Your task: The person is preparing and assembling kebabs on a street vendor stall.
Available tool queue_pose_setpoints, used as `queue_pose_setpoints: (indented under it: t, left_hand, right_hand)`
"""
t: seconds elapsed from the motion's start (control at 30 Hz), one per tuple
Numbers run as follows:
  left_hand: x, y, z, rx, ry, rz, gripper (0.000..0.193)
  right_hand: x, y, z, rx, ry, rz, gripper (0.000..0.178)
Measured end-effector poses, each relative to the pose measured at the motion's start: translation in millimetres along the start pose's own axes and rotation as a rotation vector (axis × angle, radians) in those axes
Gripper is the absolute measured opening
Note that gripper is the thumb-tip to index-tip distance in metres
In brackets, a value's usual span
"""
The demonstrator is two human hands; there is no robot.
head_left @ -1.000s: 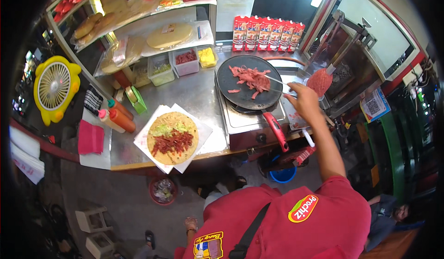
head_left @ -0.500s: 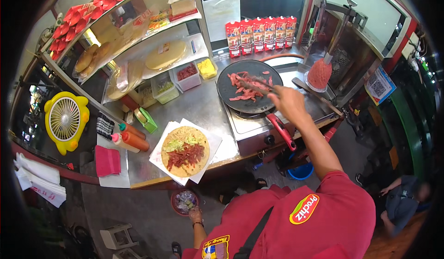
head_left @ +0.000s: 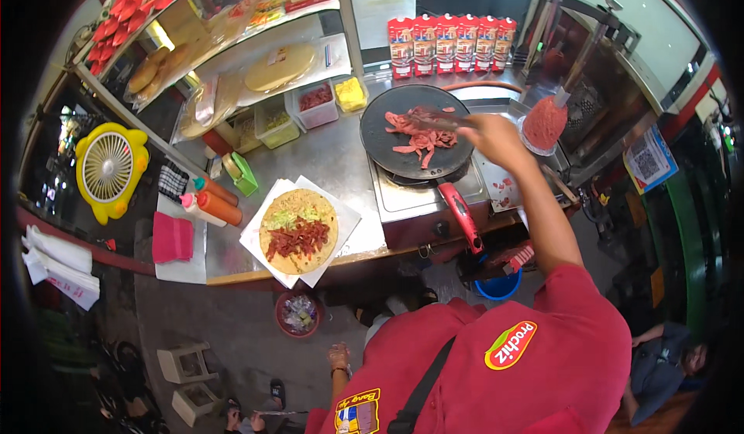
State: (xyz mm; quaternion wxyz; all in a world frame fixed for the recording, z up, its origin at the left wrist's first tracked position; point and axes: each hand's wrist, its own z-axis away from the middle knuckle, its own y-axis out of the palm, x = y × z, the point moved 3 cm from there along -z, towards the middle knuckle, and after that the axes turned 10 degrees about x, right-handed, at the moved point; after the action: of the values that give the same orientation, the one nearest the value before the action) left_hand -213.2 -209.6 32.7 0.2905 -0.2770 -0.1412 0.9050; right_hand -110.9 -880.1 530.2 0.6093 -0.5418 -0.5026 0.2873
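My right hand (head_left: 498,138) grips dark metal tongs (head_left: 443,118), whose tips reach into pink meat strips (head_left: 426,141) heaped on a flat black pan (head_left: 378,151). The tong tips are blurred. The pan sits on a steel stove, its red handle (head_left: 463,218) pointing towards me. My left hand (head_left: 339,356) hangs low at my side, fingers loosely apart, with nothing visible in it. On white paper (head_left: 345,225) to the left of the stove lies a round flatbread (head_left: 302,199), topped with shredded greens (head_left: 288,221) and browned meat strips (head_left: 301,242).
Sauce bottles (head_left: 219,208) and a pink cloth (head_left: 172,237) stand at the counter's left. Tubs (head_left: 316,108) of fillings line the back under a shelf of wrapped flatbreads (head_left: 280,66). Right of the pan rises a meat cone (head_left: 545,122). A basin (head_left: 298,315) is on the floor.
The tongs have moved towards the back of the pan, and the meat strips lie more bunched together. My left hand has drawn away from the floor basin. The whole view has shifted slightly.
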Motion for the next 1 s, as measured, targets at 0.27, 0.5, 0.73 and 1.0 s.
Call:
queue_pose_setpoints:
  t: [0.27, 0.5, 0.73, 1.0]
  left_hand:
    - [56, 38, -12, 0.002, 0.080, -0.129, 0.022]
    - [16, 29, -10, -0.088, 0.765, -0.825, 0.029]
    - [-87, 20, 55, -0.072, 0.241, -0.310, 0.042]
    - [-170, 41, 61, -0.044, 0.636, -0.523, 0.044]
  right_hand:
    - [-13, 12, 28, -0.113, -0.015, 0.012, 0.038]
    - [6, -20, 51, 0.086, -0.150, -0.088, 0.039]
    - [-42, 31, 43, -0.285, -0.135, 0.045, 0.034]
    - [14, 13, 17, -0.105, -0.040, 0.012, 0.033]
